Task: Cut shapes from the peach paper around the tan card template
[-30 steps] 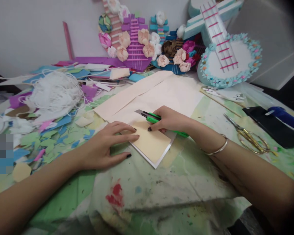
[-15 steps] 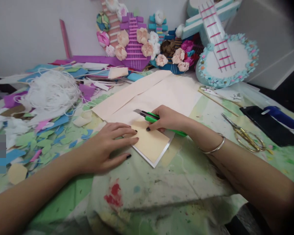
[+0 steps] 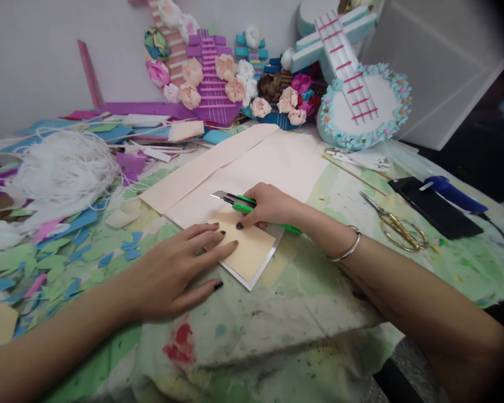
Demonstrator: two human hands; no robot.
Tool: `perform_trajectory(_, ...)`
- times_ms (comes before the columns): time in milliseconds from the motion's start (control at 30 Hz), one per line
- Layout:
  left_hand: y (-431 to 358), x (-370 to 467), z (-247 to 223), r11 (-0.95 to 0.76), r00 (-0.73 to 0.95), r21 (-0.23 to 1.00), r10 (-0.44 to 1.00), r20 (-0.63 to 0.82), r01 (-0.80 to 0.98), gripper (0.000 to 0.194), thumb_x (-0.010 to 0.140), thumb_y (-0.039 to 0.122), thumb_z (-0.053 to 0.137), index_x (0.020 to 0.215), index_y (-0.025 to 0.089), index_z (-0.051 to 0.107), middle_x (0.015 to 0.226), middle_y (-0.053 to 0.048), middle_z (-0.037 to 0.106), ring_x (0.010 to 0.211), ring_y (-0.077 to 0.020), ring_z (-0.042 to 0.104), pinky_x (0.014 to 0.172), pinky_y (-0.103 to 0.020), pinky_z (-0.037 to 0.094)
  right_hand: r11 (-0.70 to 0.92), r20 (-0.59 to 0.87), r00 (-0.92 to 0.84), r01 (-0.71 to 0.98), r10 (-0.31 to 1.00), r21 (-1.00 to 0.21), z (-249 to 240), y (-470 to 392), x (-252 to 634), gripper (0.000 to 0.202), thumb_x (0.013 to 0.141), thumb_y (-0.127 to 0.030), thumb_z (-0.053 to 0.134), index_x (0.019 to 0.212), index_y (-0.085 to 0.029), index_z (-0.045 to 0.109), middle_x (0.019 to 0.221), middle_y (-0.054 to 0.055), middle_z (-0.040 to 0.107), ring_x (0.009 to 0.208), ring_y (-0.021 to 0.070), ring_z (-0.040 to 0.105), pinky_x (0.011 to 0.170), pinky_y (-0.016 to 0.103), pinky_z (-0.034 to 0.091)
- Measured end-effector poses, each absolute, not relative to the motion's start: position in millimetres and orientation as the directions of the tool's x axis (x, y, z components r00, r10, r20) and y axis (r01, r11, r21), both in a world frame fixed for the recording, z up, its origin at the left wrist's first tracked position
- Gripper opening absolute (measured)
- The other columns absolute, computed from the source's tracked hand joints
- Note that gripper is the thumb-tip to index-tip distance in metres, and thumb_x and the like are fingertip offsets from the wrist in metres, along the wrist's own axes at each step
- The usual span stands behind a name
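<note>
A green utility knife is in my right hand, its blade out and pointing left over a large pale pink sheet. Below it lies a cream card with a white edge showing along its lower sides. My left hand rests flat with fingers spread, its fingertips on the left part of the card. My right thumb touches the card's upper part. The pink sheet has a folded or separate strip along its upper left side.
Gold-handled scissors, a black phone and a blue tool lie at the right. White string and paper scraps cover the left. Decorated paper instruments stand behind.
The whole view has shifted, so the objects appear farther left. My right hand still holds the knife, and my left hand stays spread on the card, its fingertips slightly shifted.
</note>
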State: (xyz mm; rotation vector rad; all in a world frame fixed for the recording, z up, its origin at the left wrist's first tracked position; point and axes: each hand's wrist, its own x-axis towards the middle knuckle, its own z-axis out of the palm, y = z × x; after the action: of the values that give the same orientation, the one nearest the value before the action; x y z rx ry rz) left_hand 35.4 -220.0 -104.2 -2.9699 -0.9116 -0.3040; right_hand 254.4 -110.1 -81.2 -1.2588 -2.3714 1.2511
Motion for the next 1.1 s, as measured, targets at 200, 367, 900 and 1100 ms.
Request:
perform_trajectory(200,-219.5,49.6,-98.3,-0.800,0.790,0.055,0.599,0.127,0.598,0.056,0.090,0.040,0.047,0.142,0.021,0.037,0.114,-0.015,0.051,0.108,-0.0336,0.045,0.092,-0.051,0.040,0.357,-0.185,-0.625,0.636,0.758,-0.685,-82.4,-109.6,253.5,0.019,0.062,-0.029,0.073,0.062,-0.016,0.059,0.049,0.002,0.061,0.051,0.0151,0.061,0.052,0.024,0.046)
perform_trajectory(367,-220.1,72.8,-93.3,-0.774,0.773,-0.043,0.624,0.110,0.631,0.076,0.085,0.065,0.044,0.142,0.016,0.040,0.100,-0.016,0.051,0.089,-0.0316,0.046,0.081,-0.052,0.042,0.461,-0.124,-0.616,0.694,0.778,-0.553,-79.6,-112.9,253.3,0.022,0.063,-0.035,0.070,0.060,-0.017,0.058,0.051,0.002,0.061,0.054,0.0148,0.059,0.052,0.023,0.040)
perform_trajectory(900,-228.7,87.1,-103.7,-0.669,0.672,-0.067,0.730,0.126,0.740,0.081,0.082,0.074,0.038,0.142,0.020,0.040,0.122,-0.022,0.045,0.107,-0.0409,0.045,0.090,-0.059,0.039,0.426,-0.137,-0.579,0.720,0.803,-0.547,-76.6,-115.2,262.0,0.018,0.066,-0.030,0.068,0.061,-0.015,0.060,0.056,0.003,0.061,0.055,0.0137,0.055,0.051,0.023,0.037)
perform_trajectory(1100,-231.4,82.3,-116.3,-0.640,0.629,0.007,0.756,0.184,0.768,0.081,0.080,0.075,0.041,0.145,0.026,0.036,0.147,-0.023,0.025,0.121,-0.0461,0.037,0.097,-0.063,0.032,0.377,-0.154,-0.571,0.697,0.807,-0.610,-77.1,-115.9,263.3,0.009,0.066,-0.023,0.063,0.063,-0.015,0.061,0.052,0.000,0.059,0.052,0.0126,0.054,0.050,0.023,0.035)
